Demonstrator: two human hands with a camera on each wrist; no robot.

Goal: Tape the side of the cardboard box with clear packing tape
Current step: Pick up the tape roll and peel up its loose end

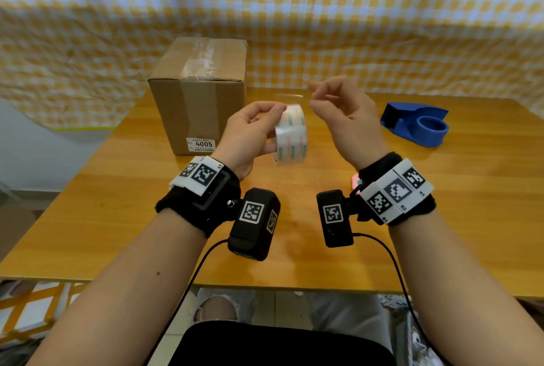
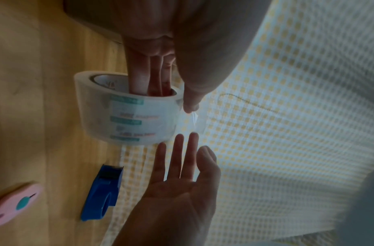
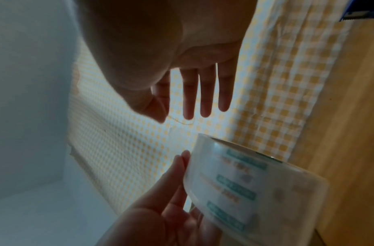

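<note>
A brown cardboard box (image 1: 200,100) stands at the back left of the wooden table (image 1: 117,218), with clear tape along its top seam. My left hand (image 1: 276,127) holds a roll of clear packing tape (image 1: 291,136) above the table. Its fingers (image 2: 152,83) go through the core of the roll (image 2: 127,116) and the thumb presses the outside. My right hand (image 1: 312,97) pinches the free end of the tape between thumb and index finger, a short strip away from the roll. In the right wrist view the other fingers (image 3: 205,93) stay straight above the roll (image 3: 245,188).
A blue tape dispenser (image 1: 418,124) sits on the table to the right. A pink utility cutter (image 2: 15,204) lies near my right wrist, mostly hidden in the head view. A yellow checked cloth (image 1: 353,12) hangs behind the table.
</note>
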